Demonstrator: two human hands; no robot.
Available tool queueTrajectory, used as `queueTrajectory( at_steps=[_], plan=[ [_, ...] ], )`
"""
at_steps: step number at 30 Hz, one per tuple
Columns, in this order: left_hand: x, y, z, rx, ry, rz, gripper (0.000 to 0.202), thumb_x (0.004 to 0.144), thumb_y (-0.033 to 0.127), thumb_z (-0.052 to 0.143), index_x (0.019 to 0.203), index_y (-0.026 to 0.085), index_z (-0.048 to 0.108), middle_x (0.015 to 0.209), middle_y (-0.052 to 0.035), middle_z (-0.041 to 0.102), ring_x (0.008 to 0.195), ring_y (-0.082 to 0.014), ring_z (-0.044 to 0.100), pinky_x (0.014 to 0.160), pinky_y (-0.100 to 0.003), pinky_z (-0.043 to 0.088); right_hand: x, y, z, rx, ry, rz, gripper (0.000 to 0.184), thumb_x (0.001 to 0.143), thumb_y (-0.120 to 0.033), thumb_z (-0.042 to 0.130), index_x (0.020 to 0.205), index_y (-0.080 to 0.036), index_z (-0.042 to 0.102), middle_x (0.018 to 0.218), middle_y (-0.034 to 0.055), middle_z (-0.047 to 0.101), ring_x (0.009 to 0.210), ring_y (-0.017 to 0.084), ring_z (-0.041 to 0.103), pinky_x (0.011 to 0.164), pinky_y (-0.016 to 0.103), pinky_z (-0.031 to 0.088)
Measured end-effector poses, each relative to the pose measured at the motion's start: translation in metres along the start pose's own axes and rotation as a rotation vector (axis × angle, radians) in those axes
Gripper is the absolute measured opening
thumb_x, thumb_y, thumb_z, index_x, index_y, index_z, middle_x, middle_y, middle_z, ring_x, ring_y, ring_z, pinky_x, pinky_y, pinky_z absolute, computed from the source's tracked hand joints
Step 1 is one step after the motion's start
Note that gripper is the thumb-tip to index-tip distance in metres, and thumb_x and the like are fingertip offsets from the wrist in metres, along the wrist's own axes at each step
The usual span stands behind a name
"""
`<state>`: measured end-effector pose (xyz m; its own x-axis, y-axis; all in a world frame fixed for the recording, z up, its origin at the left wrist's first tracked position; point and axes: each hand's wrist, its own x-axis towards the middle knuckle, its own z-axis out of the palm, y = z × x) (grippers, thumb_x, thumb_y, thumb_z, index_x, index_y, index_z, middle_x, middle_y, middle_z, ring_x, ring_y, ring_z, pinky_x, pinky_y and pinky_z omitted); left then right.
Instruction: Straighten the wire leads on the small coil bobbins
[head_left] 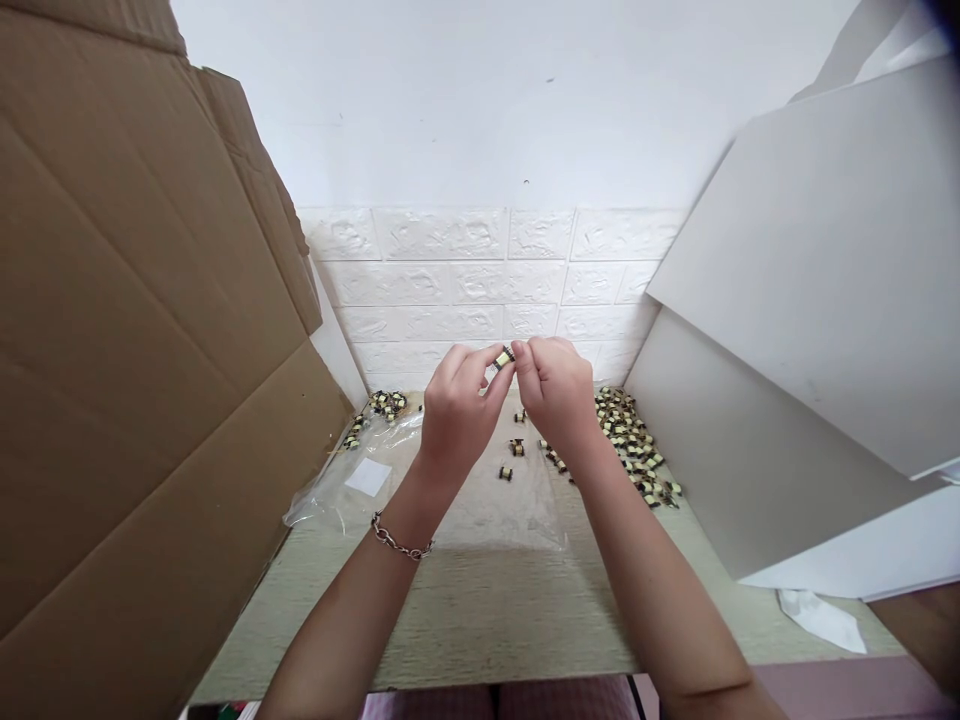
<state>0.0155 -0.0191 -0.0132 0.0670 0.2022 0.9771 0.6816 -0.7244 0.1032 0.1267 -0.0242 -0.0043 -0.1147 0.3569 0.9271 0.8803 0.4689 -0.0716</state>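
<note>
My left hand [459,405] and my right hand [553,390] meet above the table, both with fingers pinched on one small black-and-yellow part [504,357] held between them. A chain bracelet [400,541] circles my left wrist. Below the hands, a few loose parts [512,458] lie on a clear plastic sheet [352,490]. A large heap of the same parts [634,445] spreads to the right of my right hand. A smaller heap [381,406] lies at the far left on the plastic.
A tall brown cardboard panel [135,380] walls off the left side. A white board box [810,330] stands on the right. A white brick-pattern wall [480,290] closes the back. The pale wooden table [487,620] reaches toward me; a white paper scrap [821,618] lies near its right edge.
</note>
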Motion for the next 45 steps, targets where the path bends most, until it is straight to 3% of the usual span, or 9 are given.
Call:
queueTrajectory(
  at_steps=[11,16,26,32,36,41,45],
  plan=[
    [0.001,0.001,0.0,-0.12,-0.02,-0.074,0.013,0.074,0.023,0.057,0.084,0.015,0.06,0.068,-0.0001,0.057,0.057,-0.0067,0.048,0.058,-0.02,0.041,0.005,0.001,-0.012,0.392,-0.17,0.233,0.036,0.087,-0.031,0.033,0.054,-0.018,0.025,0.048,-0.0046,0.025,0.046,0.008,0.027,0.049,0.023,0.022],
    [0.002,0.001,0.0,-0.195,-0.033,-0.082,0.013,0.074,0.021,0.058,0.086,0.017,0.059,0.073,-0.0003,0.059,0.063,-0.0074,0.051,0.063,-0.021,0.042,0.006,0.006,-0.017,0.605,-0.244,0.363,0.039,0.085,-0.039,0.034,0.053,-0.017,0.031,0.05,-0.0044,0.028,0.048,0.007,0.029,0.047,0.022,0.024],
    [0.004,0.003,-0.004,-0.375,-0.103,-0.198,0.015,0.074,0.029,0.057,0.087,0.021,0.059,0.076,-0.0001,0.059,0.068,-0.0101,0.051,0.068,-0.025,0.042,0.009,0.009,-0.022,0.86,-0.321,0.416,0.042,0.083,-0.044,0.036,0.051,-0.017,0.033,0.049,-0.0046,0.027,0.046,0.006,0.024,0.045,0.022,0.022],
    [0.004,0.003,-0.004,-0.534,-0.118,-0.283,0.016,0.072,0.029,0.059,0.086,0.021,0.06,0.076,-0.0002,0.057,0.072,-0.011,0.05,0.071,-0.026,0.042,0.008,0.009,-0.024,0.858,-0.331,0.384,0.042,0.084,-0.042,0.036,0.05,-0.017,0.033,0.048,-0.0047,0.027,0.046,0.006,0.025,0.044,0.022,0.022],
    [0.003,0.002,0.0,-0.708,-0.136,-0.419,0.015,0.07,0.027,0.061,0.084,0.021,0.062,0.076,-0.0004,0.055,0.075,-0.0112,0.05,0.073,-0.026,0.041,0.008,0.007,-0.023,0.783,-0.326,0.349,0.04,0.084,-0.04,0.035,0.051,-0.017,0.035,0.049,-0.0045,0.029,0.046,0.006,0.026,0.045,0.022,0.023],
    [-0.002,0.0,0.009,-1.127,-0.233,-0.745,0.018,0.069,0.03,0.063,0.085,0.021,0.061,0.085,-0.0012,0.058,0.081,-0.0109,0.052,0.078,-0.026,0.041,0.007,0.006,-0.019,0.662,-0.3,0.352,0.041,0.084,-0.04,0.036,0.05,-0.017,0.033,0.048,-0.0044,0.03,0.046,0.007,0.029,0.046,0.022,0.024],
    [-0.001,0.0,0.01,-1.4,-0.334,-0.957,0.021,0.068,0.033,0.063,0.084,0.02,0.061,0.081,0.0,0.057,0.076,-0.0071,0.051,0.074,-0.021,0.041,0.006,0.008,-0.017,0.651,-0.277,0.331,0.039,0.084,-0.038,0.036,0.052,-0.017,0.039,0.048,-0.0041,0.034,0.047,0.007,0.033,0.048,0.021,0.027]
  ],
)
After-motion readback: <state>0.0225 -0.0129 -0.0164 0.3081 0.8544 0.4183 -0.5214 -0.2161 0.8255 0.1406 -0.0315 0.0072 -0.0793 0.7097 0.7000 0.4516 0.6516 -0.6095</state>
